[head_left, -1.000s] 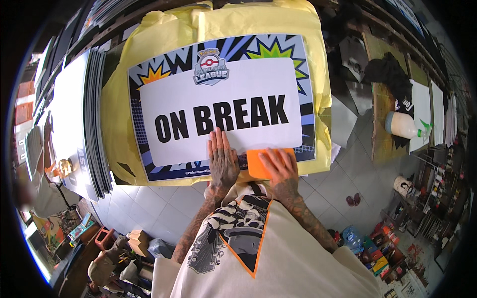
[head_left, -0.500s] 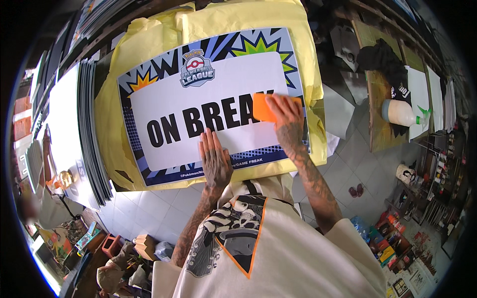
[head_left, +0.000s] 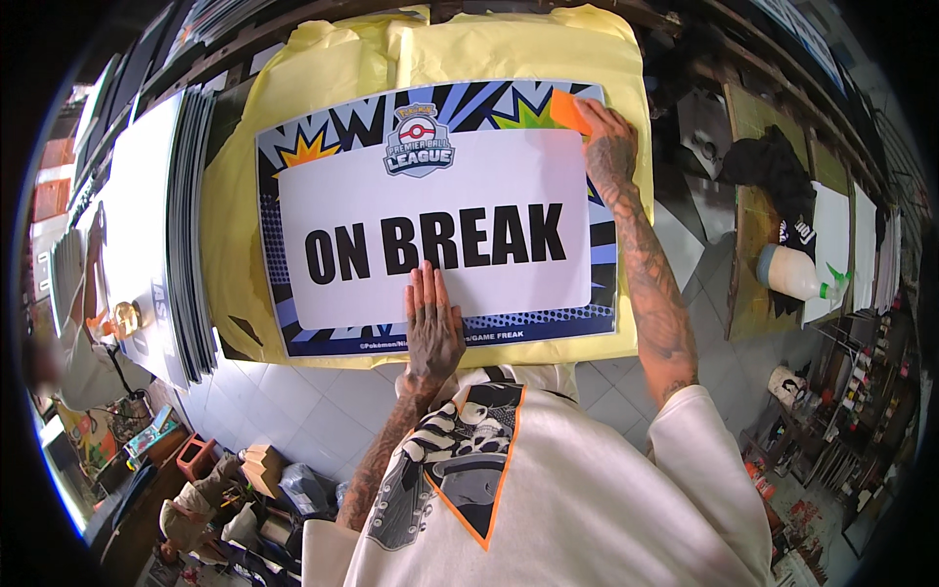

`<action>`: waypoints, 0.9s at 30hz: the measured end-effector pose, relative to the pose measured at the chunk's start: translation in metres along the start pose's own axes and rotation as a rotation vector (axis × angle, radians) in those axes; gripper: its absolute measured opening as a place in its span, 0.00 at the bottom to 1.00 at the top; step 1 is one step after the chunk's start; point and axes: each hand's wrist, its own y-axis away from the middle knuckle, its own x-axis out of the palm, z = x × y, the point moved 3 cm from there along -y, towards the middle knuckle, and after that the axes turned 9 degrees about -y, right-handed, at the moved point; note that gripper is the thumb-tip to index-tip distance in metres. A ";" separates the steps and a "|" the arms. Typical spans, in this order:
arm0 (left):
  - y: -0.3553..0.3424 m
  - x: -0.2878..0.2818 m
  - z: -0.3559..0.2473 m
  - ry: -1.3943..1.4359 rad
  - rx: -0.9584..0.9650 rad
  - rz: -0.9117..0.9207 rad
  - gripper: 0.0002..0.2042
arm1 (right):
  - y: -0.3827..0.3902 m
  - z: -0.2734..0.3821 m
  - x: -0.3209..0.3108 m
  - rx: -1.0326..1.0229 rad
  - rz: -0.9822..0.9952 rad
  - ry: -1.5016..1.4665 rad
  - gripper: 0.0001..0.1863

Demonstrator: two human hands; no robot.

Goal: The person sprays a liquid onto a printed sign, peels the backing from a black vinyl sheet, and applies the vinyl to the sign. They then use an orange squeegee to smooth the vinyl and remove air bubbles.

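A printed sign (head_left: 352,298) with a white middle, bold black lettering and a blue comic-style border lies flat in front of me. Beneath it spreads yellow paper (head_left: 328,59), wrinkled at the far edge. My left hand (head_left: 432,328) rests flat on the sign's near edge, fingers together and stretched out. In my right hand (head_left: 608,142) is an orange squeegee (head_left: 567,111), a flat card-like piece, pressed on the sign's far right corner over the green burst. My right fingers cover part of the squeegee and the corner.
Several stacked boards (head_left: 181,235) stand close on the left. To the right, a white bottle with a green spray top (head_left: 792,272) lies by a black cloth (head_left: 773,176) on a wooden surface. Boxes and bags (head_left: 259,470) sit on the lower left.
My right hand has carried the orange squeegee from the end of the lettering to the far right corner. The left hand stays flat near the near edge. The whole view has shifted slightly.
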 end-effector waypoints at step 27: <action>0.003 0.004 0.003 0.036 0.008 -0.030 0.30 | 0.220 0.181 -0.017 -0.219 0.269 -0.061 0.28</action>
